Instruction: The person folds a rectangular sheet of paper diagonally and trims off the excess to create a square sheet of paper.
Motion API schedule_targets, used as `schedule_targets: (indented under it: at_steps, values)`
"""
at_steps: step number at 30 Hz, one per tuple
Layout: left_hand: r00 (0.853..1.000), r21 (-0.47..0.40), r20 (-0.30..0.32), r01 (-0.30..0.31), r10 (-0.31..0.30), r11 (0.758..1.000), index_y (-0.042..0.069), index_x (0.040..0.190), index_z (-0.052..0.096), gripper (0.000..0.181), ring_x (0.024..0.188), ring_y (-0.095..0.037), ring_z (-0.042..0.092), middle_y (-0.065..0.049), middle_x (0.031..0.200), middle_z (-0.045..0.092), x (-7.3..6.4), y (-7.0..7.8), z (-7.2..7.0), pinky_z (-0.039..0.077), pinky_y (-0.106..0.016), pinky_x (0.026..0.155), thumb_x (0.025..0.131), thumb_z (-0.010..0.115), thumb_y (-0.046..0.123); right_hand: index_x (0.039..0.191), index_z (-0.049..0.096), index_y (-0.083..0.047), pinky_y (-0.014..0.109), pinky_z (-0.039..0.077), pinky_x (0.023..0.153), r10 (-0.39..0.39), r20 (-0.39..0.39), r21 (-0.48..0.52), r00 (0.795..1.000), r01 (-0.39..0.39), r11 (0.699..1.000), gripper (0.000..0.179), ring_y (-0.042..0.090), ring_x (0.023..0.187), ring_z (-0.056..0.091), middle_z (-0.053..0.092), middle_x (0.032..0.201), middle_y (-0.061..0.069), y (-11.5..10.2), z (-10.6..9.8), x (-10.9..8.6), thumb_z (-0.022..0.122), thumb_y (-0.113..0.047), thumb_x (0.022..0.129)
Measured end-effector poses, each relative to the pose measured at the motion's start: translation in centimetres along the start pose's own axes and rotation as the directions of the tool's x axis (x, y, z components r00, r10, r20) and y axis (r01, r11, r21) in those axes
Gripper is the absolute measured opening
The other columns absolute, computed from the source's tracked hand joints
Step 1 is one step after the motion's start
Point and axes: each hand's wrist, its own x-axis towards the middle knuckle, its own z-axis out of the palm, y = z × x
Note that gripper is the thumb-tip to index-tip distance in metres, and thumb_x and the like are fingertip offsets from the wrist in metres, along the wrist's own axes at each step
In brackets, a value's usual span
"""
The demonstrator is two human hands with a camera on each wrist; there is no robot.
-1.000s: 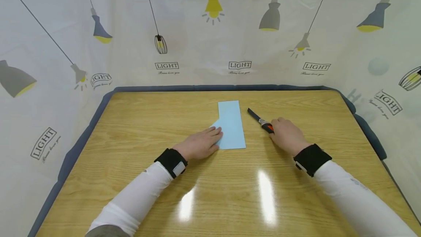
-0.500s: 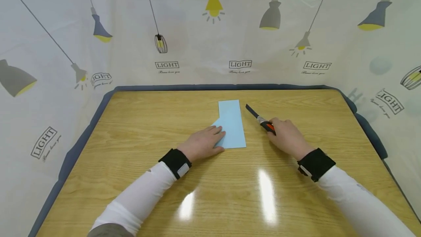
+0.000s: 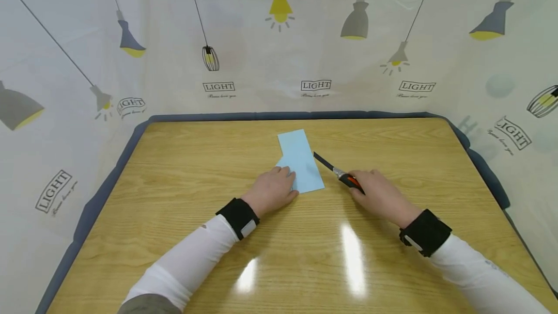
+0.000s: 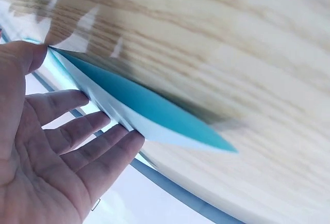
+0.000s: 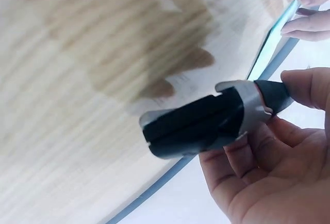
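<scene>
A folded light-blue paper lies near the middle of the wooden table, turned slightly, with a slanted flap on its left. My left hand rests on its lower left part. In the left wrist view the fingers lie extended along the paper, the thumb at one corner, and its layers part at an edge. My right hand grips a utility knife with a black-and-orange handle. Its long dark blade points up and left, the tip right at the paper's right edge. The right wrist view shows the handle's butt end.
The wooden table has a dark blue padded border along its back and sides. Behind it hangs a pale curtain printed with lamps. Each wrist wears a black band.
The paper has turned counterclockwise under my left hand, its top swinging left. My right hand has brought the knife left and nearer, so the blade tip now meets the paper's edge.
</scene>
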Motion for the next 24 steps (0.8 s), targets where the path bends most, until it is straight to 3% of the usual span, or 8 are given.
schedule_targets:
  at_steps: [5, 10, 13, 20, 24]
  values:
    - [0.999, 0.067, -0.055, 0.001, 0.003, 0.998, 0.005, 0.119, 0.057, 0.047, 0.083, -0.017, 0.052, -0.004, 0.093, 0.054, 0.22, 0.21, 0.12, 0.049, -0.030, 0.067, 0.094, 0.043, 0.042, 0.126, 0.050, -0.008, 0.035, 0.043, 0.066, 0.014, 0.017, 0.013, 1.000, -0.014, 1.000, 0.041, 0.024, 0.089, 0.050, 0.059, 0.107, 0.009, 0.05, 0.33, -0.29, 0.057, -0.025, 0.090]
    - [0.996, 0.142, -0.083, -0.010, 0.022, 0.990, 0.009, 0.104, 0.061, 0.034, 0.073, -0.016, 0.049, -0.002, 0.085, 0.052, 0.36, 0.12, 0.15, 0.047, -0.027, 0.056, 0.095, 0.044, 0.037, 0.125, 0.051, -0.008, 0.033, 0.039, 0.060, 0.016, 0.025, 0.022, 1.000, -0.016, 1.000, 0.039, 0.021, 0.079, 0.047, 0.059, 0.099, 0.007, -0.04, 0.30, -0.49, 0.057, -0.025, 0.090]
    - [0.998, 0.110, -0.058, -0.002, 0.008, 0.994, 0.010, 0.105, 0.060, 0.033, 0.074, -0.016, 0.049, -0.002, 0.087, 0.052, 0.40, -0.02, -0.04, 0.047, -0.028, 0.056, 0.094, 0.046, 0.038, 0.125, 0.051, -0.008, 0.032, 0.038, 0.060, 0.013, 0.030, 0.022, 0.999, -0.014, 1.000, 0.039, 0.020, 0.078, 0.047, 0.059, 0.098, 0.007, -0.11, 0.26, -0.56, 0.057, -0.025, 0.090]
    - [1.000, 0.018, 0.003, 0.026, -0.026, 1.000, 0.007, 0.119, 0.057, 0.056, 0.084, -0.021, 0.050, -0.005, 0.098, 0.053, 0.35, -0.22, -0.40, 0.048, -0.034, 0.064, 0.088, 0.045, 0.052, 0.126, 0.051, -0.009, 0.033, 0.040, 0.063, 0.008, 0.038, 0.017, 0.999, -0.009, 1.000, 0.040, 0.021, 0.083, 0.048, 0.060, 0.104, 0.007, -0.27, 0.23, -0.56, 0.057, -0.025, 0.090]
    - [0.999, 0.019, -0.014, 0.045, -0.045, 0.999, 0.008, 0.105, 0.061, 0.052, 0.078, -0.021, 0.049, -0.004, 0.090, 0.052, 0.40, -0.17, -0.32, 0.046, -0.034, 0.058, 0.087, 0.046, 0.054, 0.126, 0.051, -0.010, 0.032, 0.038, 0.062, 0.012, 0.047, 0.017, 0.999, -0.012, 1.000, 0.040, 0.020, 0.082, 0.047, 0.060, 0.103, 0.005, -0.36, 0.22, -0.58, 0.057, -0.025, 0.090]
